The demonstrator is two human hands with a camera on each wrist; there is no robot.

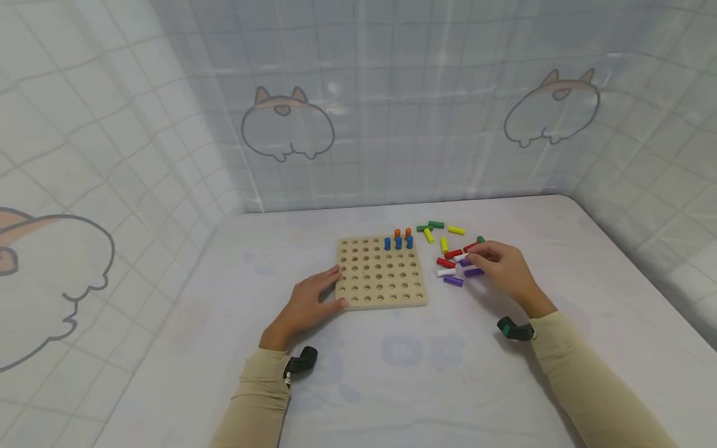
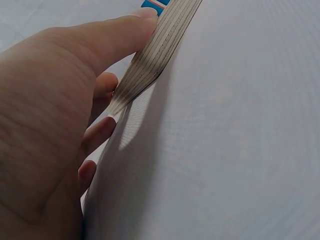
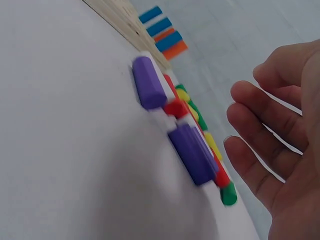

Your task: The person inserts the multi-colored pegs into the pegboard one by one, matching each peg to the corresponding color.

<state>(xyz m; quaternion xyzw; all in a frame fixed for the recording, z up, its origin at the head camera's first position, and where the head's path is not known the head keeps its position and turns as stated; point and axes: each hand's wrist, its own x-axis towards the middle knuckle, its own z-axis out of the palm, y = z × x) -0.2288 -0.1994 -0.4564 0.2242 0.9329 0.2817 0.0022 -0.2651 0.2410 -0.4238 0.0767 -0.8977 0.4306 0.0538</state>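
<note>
A square wooden pegboard (image 1: 385, 303) with rows of holes lies on the table. Upright in its back right part stand blue pegs (image 1: 387, 244) and orange pegs (image 1: 408, 233). My left hand (image 1: 305, 305) rests against the board's left side, thumb at the near left corner and fingers extended along the edge. Over the loose pegs to the right of the board hovers my right hand (image 1: 504, 267), its fingers loosely bent. No peg shows between its fingers in the right wrist view. Purple pegs (image 3: 148, 82) lie nearest below it, overlapping white and red ones.
Loose pegs lie scattered right of the board: red (image 1: 446, 263), white (image 1: 446, 272), yellow (image 1: 456, 230) and green (image 1: 436, 224). A white cloth (image 1: 403, 386) covers the table. Behind it hangs a pale grid-patterned curtain (image 1: 392, 124) with animal drawings.
</note>
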